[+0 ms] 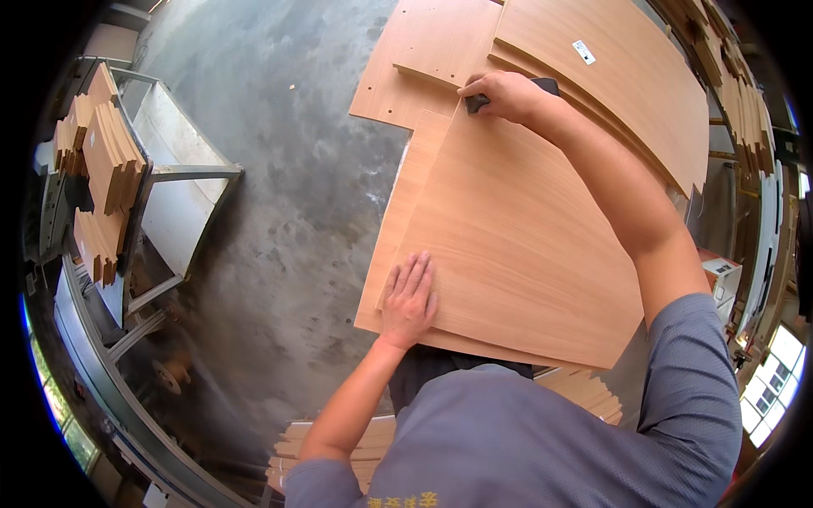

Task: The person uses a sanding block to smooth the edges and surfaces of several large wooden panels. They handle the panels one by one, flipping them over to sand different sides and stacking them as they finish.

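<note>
- Close before the person's body, a wide wood-grain panel [517, 245] lies flat on top of a lower panel [396, 229], whose margin shows along the left side.
- The left hand [409, 300] rests on the near left corner of the upper panel; its fingers are straight and flat, and they grip nothing.
- The right hand [504, 95] has its fingers closed around a black block [477, 103] at the far left corner; the exact kind of this block I cannot tell.
- The panel looks stiff and rather heavy for its breadth, so two hands on opposite edges would carry it best; the overhanging margins below could make lifting less easy.
- Its face seems smooth and perhaps a little slippery, and its corners, I judge, may chip if knocked.
- The material is pale orange-brown with fine, lengthwise grain; the edges look straight, although the lens bends them.
- Beyond lie a panel with small holes [449, 42] and another bearing a white label [584, 52].
</note>
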Action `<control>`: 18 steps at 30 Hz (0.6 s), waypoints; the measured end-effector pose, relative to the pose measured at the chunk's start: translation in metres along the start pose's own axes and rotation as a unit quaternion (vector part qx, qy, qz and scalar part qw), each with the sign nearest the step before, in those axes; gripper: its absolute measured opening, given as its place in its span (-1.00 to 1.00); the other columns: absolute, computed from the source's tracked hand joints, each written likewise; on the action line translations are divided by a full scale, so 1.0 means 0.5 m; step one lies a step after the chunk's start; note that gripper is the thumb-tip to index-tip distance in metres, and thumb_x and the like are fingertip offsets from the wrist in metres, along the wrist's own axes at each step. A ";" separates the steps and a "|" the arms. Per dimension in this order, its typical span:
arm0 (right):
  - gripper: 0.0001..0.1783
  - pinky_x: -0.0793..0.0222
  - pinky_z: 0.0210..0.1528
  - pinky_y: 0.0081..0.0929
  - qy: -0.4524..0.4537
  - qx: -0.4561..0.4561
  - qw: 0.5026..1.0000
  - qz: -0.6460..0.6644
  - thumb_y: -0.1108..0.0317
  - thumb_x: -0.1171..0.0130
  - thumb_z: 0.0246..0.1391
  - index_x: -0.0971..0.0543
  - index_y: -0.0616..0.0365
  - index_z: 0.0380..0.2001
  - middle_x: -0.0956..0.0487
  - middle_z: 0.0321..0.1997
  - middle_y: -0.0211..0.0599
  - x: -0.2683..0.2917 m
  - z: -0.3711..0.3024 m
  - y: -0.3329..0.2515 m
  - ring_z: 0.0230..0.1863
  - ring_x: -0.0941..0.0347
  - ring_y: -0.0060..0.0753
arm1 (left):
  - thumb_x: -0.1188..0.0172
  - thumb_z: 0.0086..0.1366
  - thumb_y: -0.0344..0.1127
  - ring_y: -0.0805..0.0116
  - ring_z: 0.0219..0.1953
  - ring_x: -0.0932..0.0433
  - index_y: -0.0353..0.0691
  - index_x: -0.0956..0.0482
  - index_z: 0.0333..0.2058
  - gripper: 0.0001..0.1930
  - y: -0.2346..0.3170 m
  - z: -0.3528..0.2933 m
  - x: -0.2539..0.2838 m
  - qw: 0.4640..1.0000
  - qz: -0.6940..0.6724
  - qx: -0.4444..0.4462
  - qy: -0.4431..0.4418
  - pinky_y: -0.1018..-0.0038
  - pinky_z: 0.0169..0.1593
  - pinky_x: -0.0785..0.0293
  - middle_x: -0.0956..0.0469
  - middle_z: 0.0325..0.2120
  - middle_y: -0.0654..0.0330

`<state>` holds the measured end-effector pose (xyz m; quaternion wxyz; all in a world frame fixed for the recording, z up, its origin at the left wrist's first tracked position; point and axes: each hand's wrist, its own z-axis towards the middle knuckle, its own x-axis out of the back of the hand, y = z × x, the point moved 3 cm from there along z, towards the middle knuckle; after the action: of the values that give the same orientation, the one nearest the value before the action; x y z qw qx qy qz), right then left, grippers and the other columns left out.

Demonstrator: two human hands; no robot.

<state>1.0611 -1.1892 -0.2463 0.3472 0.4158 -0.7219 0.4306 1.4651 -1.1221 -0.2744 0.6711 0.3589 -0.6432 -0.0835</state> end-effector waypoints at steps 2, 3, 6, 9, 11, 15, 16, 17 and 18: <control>-0.49 -0.41 0.18 -0.26 -0.029 0.038 0.999 -0.008 0.43 -0.28 0.00 -0.60 0.01 0.10 -0.55 0.15 -0.37 0.015 0.017 -0.008 0.14 -0.48 -0.13 | -0.25 0.22 -0.28 0.06 0.43 -0.13 -0.32 -0.32 0.29 -0.34 -0.042 -0.072 0.030 0.998 -0.004 0.066 0.009 0.06 0.45 0.01 -0.23 0.37 0.05; -0.47 -0.40 0.18 -0.24 -0.050 0.054 0.997 -0.017 0.46 -0.29 0.01 -0.58 0.04 0.12 -0.53 0.19 -0.35 0.018 0.023 -0.011 0.14 -0.48 -0.10 | -0.29 0.22 -0.25 0.03 0.44 -0.11 -0.32 -0.28 0.31 -0.30 -0.058 -0.099 0.039 0.995 -0.017 0.099 0.026 0.03 0.45 0.03 -0.19 0.38 0.02; -0.45 -0.40 0.18 -0.23 -0.081 0.098 0.990 -0.053 0.47 -0.32 -0.01 -0.58 0.06 0.13 -0.52 0.20 -0.35 0.025 0.032 -0.046 0.14 -0.47 -0.09 | -0.36 0.20 -0.16 -0.06 0.45 -0.05 -0.29 -0.19 0.36 -0.18 -0.097 -0.146 0.048 0.978 -0.059 0.182 0.079 -0.02 0.46 0.06 -0.10 0.41 -0.05; -0.48 -0.41 0.15 -0.22 -0.107 0.149 0.980 -0.074 0.46 -0.33 0.00 -0.58 0.06 0.10 -0.54 0.15 -0.37 -0.012 0.029 -0.077 0.13 -0.46 -0.15 | -0.42 0.14 -0.05 -0.10 0.45 -0.04 -0.24 -0.14 0.38 -0.07 -0.113 -0.164 0.043 0.963 -0.101 0.230 0.094 -0.05 0.46 0.08 -0.05 0.42 -0.08; -0.50 -0.42 0.13 -0.21 -0.130 0.170 0.973 -0.088 0.45 -0.33 0.00 -0.59 0.04 0.09 -0.55 0.12 -0.38 -0.029 0.017 -0.143 0.12 -0.46 -0.18 | -0.44 0.12 -0.02 -0.11 0.45 -0.04 -0.23 -0.13 0.39 -0.03 -0.115 -0.163 0.048 0.949 -0.140 0.259 0.109 -0.05 0.46 0.08 -0.04 0.43 -0.08; -0.56 -0.47 0.04 -0.26 -0.139 0.275 0.945 -0.105 0.41 -0.30 0.01 -0.61 -0.04 0.03 -0.57 0.04 -0.47 -0.122 -0.040 -0.280 0.04 -0.50 -0.26 | -0.46 0.06 0.07 -0.14 0.45 -0.01 -0.23 -0.06 0.41 0.07 -0.130 -0.170 0.034 0.941 -0.131 0.291 0.115 0.00 0.47 0.08 0.03 0.45 -0.08; -0.57 -0.47 0.02 -0.26 -0.138 0.296 0.939 -0.105 0.40 -0.27 0.02 -0.62 -0.03 0.02 -0.58 0.00 -0.46 -0.151 -0.059 -0.321 0.01 -0.51 -0.27 | -0.46 0.07 0.09 -0.14 0.45 0.00 -0.23 -0.05 0.41 0.07 -0.129 -0.173 0.032 0.939 -0.136 0.292 0.119 0.01 0.46 0.07 0.04 0.45 -0.08; -0.59 -0.47 0.00 -0.27 -0.133 0.315 0.934 -0.106 0.40 -0.24 0.03 -0.62 -0.02 0.01 -0.58 -0.03 -0.45 -0.180 -0.078 -0.362 -0.03 -0.52 -0.28 | -0.45 0.07 0.10 -0.14 0.45 0.00 -0.23 -0.04 0.42 0.08 -0.129 -0.171 0.031 0.938 -0.141 0.291 0.124 0.02 0.46 0.06 0.05 0.45 -0.08; -0.60 -0.47 -0.02 -0.29 -0.139 0.328 0.927 -0.114 0.40 -0.22 0.03 -0.62 -0.01 0.01 -0.58 -0.06 -0.44 -0.207 -0.097 -0.407 -0.05 -0.52 -0.28 | -0.45 0.08 0.12 -0.15 0.45 0.01 -0.22 -0.03 0.42 0.09 -0.131 -0.174 0.034 0.937 -0.144 0.288 0.133 0.03 0.46 0.06 0.05 0.45 -0.08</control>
<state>1.2937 -1.1716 -0.2491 0.1340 0.6419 -0.5291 0.5385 1.5710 -1.1469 -0.2917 0.5989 0.6337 -0.4862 0.0578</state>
